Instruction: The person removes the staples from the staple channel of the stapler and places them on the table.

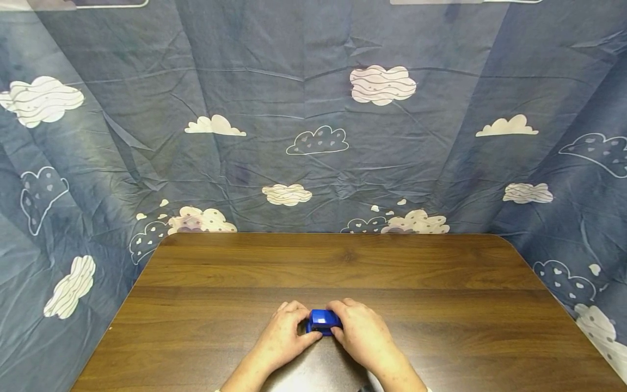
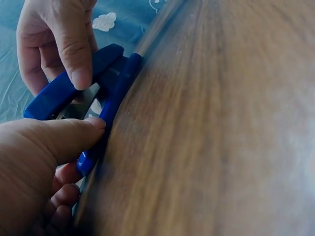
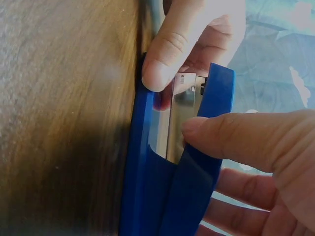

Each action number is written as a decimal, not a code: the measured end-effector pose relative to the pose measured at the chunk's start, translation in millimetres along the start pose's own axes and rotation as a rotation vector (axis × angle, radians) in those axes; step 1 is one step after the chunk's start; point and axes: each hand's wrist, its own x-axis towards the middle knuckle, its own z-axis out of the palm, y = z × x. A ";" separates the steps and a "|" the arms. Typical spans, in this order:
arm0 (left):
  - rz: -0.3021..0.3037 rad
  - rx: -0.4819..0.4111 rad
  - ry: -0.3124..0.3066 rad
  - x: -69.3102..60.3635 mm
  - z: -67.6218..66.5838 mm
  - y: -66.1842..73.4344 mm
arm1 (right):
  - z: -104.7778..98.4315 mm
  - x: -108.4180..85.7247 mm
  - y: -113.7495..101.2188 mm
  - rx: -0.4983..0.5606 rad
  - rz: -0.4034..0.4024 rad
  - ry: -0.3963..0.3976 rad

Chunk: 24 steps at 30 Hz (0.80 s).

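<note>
A blue stapler (image 1: 323, 317) stands on the wooden table, between both hands. My left hand (image 1: 280, 338) pinches the base at one end, its thumb on the base's near side in the left wrist view. On the upper arm of the stapler (image 3: 221, 93), my right hand (image 1: 366, 333) has its thumb on one side and fingers on the other. A gap shows between arm and base, with the metal staple channel (image 3: 183, 103) visible inside it. The far side of the stapler is partly hidden by fingers.
The brown wooden table (image 1: 343, 261) has rounded far corners. A dark blue cloth with cloud prints (image 1: 274, 163) hangs behind it and along both sides. A small dark object (image 1: 365, 389), too cut off to identify, shows at the bottom edge by the right forearm.
</note>
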 end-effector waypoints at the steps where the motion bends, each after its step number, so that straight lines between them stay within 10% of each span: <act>1: -0.002 0.000 -0.001 0.1 0.1 -0.1 | 0.5 0.2 -0.4 -0.002 0.005 0.001; 24: -0.012 -0.019 -0.010 -0.3 0.5 -0.6 | -2.9 4.1 8.1 0.089 0.048 0.062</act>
